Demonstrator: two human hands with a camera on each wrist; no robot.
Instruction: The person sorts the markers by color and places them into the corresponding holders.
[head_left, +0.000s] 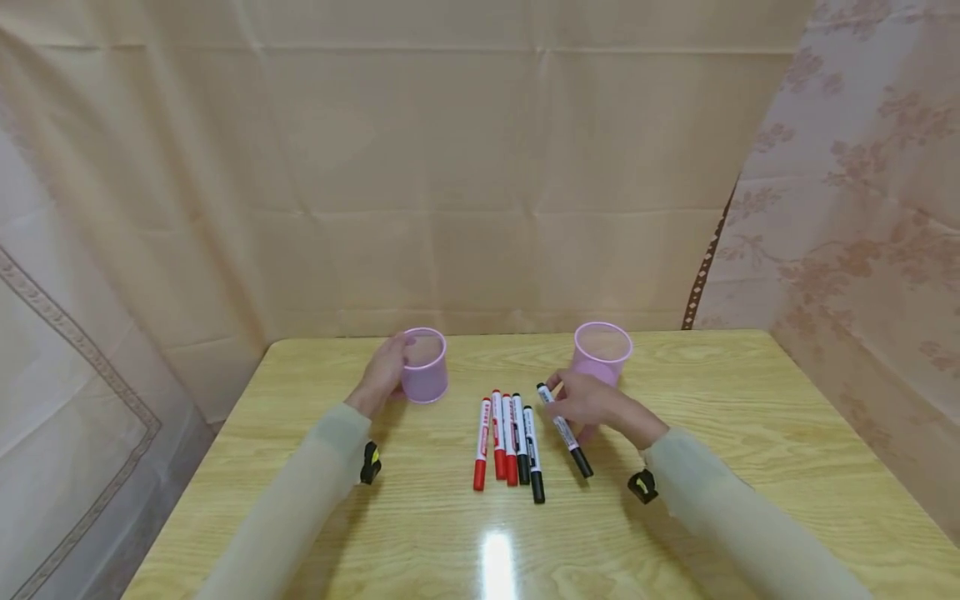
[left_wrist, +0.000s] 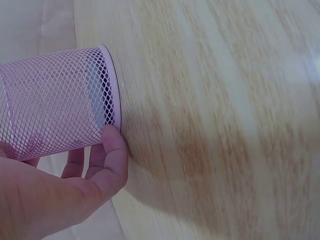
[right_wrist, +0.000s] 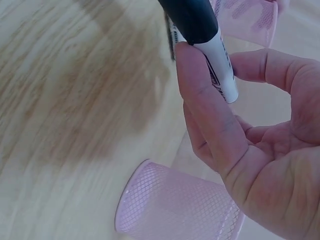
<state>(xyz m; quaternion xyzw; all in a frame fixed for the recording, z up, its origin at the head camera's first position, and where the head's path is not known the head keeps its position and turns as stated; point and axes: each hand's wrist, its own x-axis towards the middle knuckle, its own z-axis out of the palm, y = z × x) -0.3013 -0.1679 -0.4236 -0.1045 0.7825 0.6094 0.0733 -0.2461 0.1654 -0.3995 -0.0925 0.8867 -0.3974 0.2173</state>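
Note:
My left hand (head_left: pixel 385 372) grips the left pink mesh pen cup (head_left: pixel 425 385) by its side. In the left wrist view the thumb (left_wrist: pixel 114 150) presses near the base of this upright cup, which stands on the table. On the right, my right hand (head_left: pixel 588 397) pinches a black-capped whiteboard marker (head_left: pixel 564 432) between thumb and fingers, its cap pointing toward me. Beyond that hand stands the second pink mesh cup (head_left: pixel 609 371), partly hidden by it. Between the hands lie three red-capped markers (head_left: pixel 482 446) and two black-capped markers (head_left: pixel 532 450), side by side.
The wooden table (head_left: pixel 420 517) ends at a beige curtain (head_left: pixel 480 167) behind the cups. Floral cloth (head_left: pixel 877 208) hangs on the right side, and pale cloth (head_left: pixel 67 375) on the left.

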